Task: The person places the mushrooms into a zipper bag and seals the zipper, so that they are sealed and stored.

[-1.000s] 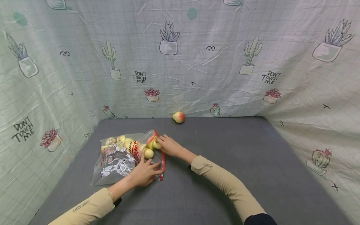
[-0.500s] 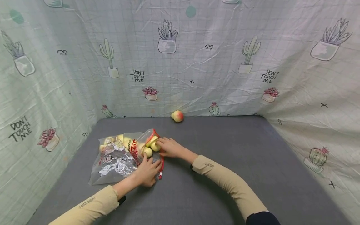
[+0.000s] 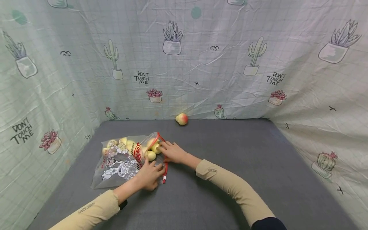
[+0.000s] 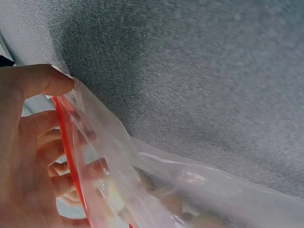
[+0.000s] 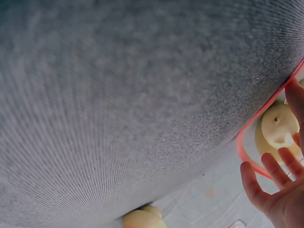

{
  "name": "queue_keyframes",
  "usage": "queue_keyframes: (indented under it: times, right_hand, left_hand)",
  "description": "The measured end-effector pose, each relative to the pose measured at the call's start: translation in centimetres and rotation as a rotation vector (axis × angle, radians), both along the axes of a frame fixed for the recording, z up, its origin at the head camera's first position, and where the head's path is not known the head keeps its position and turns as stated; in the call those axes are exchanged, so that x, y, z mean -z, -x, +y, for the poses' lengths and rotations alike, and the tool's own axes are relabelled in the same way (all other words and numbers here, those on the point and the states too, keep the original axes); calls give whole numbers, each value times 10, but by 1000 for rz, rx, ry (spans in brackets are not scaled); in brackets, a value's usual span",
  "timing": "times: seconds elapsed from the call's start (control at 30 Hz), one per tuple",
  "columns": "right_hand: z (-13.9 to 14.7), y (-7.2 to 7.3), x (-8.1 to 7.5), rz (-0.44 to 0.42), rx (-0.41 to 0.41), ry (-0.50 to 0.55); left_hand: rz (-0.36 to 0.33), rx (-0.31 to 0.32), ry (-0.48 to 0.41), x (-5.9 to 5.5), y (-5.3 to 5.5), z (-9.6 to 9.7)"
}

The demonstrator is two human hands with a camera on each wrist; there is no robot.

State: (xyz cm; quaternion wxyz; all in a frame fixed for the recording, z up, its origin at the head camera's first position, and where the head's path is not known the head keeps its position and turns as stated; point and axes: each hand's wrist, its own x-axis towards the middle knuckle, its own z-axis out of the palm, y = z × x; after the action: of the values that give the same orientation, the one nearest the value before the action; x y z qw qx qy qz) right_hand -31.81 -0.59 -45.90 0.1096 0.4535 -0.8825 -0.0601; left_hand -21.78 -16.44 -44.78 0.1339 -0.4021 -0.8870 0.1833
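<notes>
A clear zip bag (image 3: 120, 172) with a red zip edge (image 4: 66, 142) and printed cartoon figures lies on its side at the left of the table. Several pale yellow pears (image 3: 130, 146) show through its film. My left hand (image 3: 149, 176) holds the near side of the mouth, the thumb on the film by the edge and the fingers behind it. At the far side of the mouth, my right hand (image 3: 173, 152) has its fingers spread, some reaching over the red edge. Just inside the mouth sits a pear (image 5: 280, 126), close to those fingers.
One pear (image 3: 182, 118) with a red blush lies at the back edge of the grey table (image 3: 230, 153), against the curtain. The printed curtain (image 3: 187, 67) hangs around the back and both sides.
The pear at the right fingers has moved a little left, further into the bag. My right fingers have loosened and spread. The left hand stays at the mouth, shifted slightly.
</notes>
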Motion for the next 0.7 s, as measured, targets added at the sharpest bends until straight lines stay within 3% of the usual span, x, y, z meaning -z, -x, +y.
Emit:
queue_keyframes:
  times: [0.27,0.53,0.7]
  right_hand:
    - [-1,0,2,-17,-35,-25]
    - [-1,1,1,-91,-29,-21]
    - [-1,4,1,-108,-30,-38]
  left_hand:
    - [1,11,12,0,-1,-4]
    - [-23,29,-27,-5,2,-9]
    - [21,39,-50,-9,7,-15]
